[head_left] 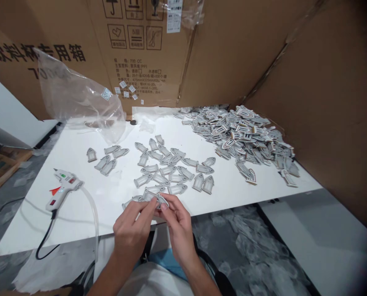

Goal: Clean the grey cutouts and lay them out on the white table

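Your left hand [133, 231] and right hand [177, 229] both pinch one grey tag [157, 200] closed between their fingertips; you hold it just above the near edge of the white table [44, 230]; loose tags [167, 167] lie just beyond your hands; a heap [241, 139] sits farther back on the right; a glue gun [63, 187] lies to your left.

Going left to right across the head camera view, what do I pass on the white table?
Hot glue gun, scattered grey cut-out pieces, heap of printed pieces, cardboard wall.
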